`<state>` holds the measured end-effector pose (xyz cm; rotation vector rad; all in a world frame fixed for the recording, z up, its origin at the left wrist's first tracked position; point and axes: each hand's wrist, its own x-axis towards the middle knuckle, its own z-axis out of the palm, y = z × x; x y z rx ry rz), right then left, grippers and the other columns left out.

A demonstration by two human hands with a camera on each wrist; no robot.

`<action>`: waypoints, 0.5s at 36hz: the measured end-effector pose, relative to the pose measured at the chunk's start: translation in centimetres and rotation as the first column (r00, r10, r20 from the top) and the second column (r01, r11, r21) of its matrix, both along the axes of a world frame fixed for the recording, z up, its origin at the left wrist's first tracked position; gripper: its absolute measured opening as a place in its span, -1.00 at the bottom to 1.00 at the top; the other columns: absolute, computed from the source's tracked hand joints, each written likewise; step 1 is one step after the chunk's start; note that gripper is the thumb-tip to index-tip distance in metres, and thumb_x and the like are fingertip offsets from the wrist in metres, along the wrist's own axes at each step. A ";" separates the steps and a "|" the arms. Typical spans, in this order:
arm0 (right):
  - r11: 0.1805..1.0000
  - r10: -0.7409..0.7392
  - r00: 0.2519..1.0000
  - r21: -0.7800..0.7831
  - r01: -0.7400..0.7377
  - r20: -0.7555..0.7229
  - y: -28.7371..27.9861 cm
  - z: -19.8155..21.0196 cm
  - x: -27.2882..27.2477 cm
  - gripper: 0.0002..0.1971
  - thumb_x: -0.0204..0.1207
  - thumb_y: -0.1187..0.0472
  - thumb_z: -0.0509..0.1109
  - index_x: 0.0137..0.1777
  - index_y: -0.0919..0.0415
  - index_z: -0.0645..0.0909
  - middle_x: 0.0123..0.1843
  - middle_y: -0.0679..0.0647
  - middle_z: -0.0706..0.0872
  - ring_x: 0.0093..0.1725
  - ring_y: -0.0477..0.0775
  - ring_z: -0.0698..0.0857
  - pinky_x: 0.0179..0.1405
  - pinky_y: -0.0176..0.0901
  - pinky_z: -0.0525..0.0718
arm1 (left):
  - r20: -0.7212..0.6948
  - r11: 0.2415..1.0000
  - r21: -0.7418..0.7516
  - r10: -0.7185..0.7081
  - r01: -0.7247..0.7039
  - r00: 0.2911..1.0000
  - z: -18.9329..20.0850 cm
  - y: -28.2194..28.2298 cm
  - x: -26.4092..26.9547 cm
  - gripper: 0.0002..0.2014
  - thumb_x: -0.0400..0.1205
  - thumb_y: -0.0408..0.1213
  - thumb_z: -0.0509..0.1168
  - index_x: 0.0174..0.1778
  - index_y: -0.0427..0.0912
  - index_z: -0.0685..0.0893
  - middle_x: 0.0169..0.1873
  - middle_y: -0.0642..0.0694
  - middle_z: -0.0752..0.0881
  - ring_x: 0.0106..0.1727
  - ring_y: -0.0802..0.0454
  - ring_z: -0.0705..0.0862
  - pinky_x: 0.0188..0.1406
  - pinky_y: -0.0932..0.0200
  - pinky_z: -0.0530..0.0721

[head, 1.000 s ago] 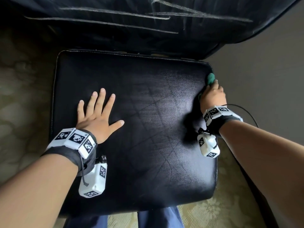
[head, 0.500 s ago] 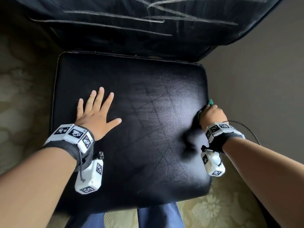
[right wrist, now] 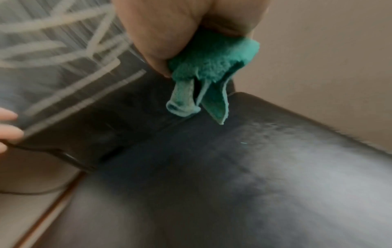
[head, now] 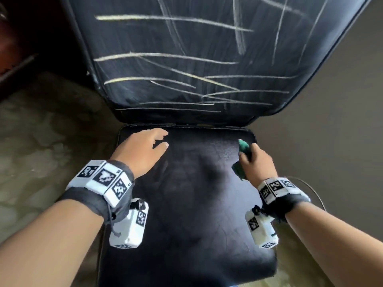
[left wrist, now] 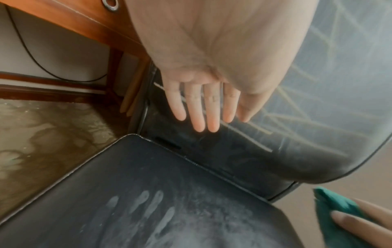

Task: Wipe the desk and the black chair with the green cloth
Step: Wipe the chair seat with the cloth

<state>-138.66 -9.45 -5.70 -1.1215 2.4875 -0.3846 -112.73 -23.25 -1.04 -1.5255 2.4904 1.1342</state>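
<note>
The black chair's seat (head: 192, 214) fills the lower middle of the head view, and its backrest (head: 196, 59) with pale scratch lines rises behind. My right hand (head: 253, 160) grips the bunched green cloth (head: 243, 148) above the seat's back right corner; in the right wrist view the green cloth (right wrist: 210, 73) hangs from my fingers, clear of the seat (right wrist: 233, 184). My left hand (head: 143, 150) is lifted over the seat's back left corner, fingers straight and holding nothing (left wrist: 203, 107). A pale handprint (left wrist: 146, 206) shows on the seat. The desk top is out of sight.
Wooden furniture with a drawer ring (left wrist: 110, 4) and a black cable (left wrist: 42, 65) stands left of the chair. Patterned carpet (head: 41, 141) surrounds the chair. A plain wall (head: 331, 121) is on the right. A thin cable (head: 310, 187) runs by my right wrist.
My left hand lifted off the seat and moved toward the backrest's lower left. My right hand with the cloth came up from the seat's right edge to its back right corner. The view tilted up.
</note>
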 end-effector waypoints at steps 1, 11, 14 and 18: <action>0.998 0.027 1.000 -0.052 -0.026 0.016 -0.6 0.9 0.9 -0.78 0.59 0.16 0.29 -0.18 0.22 0.33 -0.25 0.16 0.56 -0.20 0.27 0.56 -0.28 -0.09 0.30 | -0.043 0.999 0.031 0.032 -0.031 0.999 0.9 0.1 0.1 -0.66 0.69 -0.05 0.16 0.40 0.12 0.53 0.25 0.16 0.65 0.22 0.17 0.60 0.24 0.12 0.54; 0.887 0.218 0.944 -0.453 -0.086 0.248 -2.6 11.8 8.7 -0.90 0.64 0.16 0.30 -0.02 0.17 0.57 -0.15 -0.03 0.63 -0.12 -0.01 0.57 -0.12 -0.18 0.49 | -0.256 0.990 0.133 0.077 -0.044 0.964 10.4 1.7 2.2 -0.70 0.66 -0.08 0.22 0.32 0.23 0.55 0.13 0.27 0.66 0.12 0.36 0.61 0.06 0.38 0.53; 0.839 0.267 0.918 -0.540 -0.072 0.292 -2.5 15.4 10.4 -0.84 0.58 0.09 0.28 -0.06 0.16 0.59 -0.19 0.00 0.64 -0.16 0.00 0.60 -0.09 -0.06 0.57 | -0.272 0.989 0.150 0.038 0.003 0.961 13.9 2.2 2.7 -0.64 0.66 -0.08 0.24 0.38 0.25 0.49 0.23 0.22 0.62 0.22 0.26 0.59 0.22 0.23 0.54; 0.818 0.296 0.907 -0.571 -0.078 0.300 -1.9 20.5 12.4 -0.84 0.62 0.21 0.33 -0.11 -0.11 0.59 -0.24 -0.21 0.65 -0.21 -0.21 0.58 -0.12 -0.17 0.58 | -0.261 0.989 0.117 -0.056 0.089 0.964 18.6 3.6 3.6 -0.57 0.66 -0.06 0.24 0.47 0.22 0.41 0.38 0.18 0.51 0.34 0.21 0.51 0.30 0.25 0.44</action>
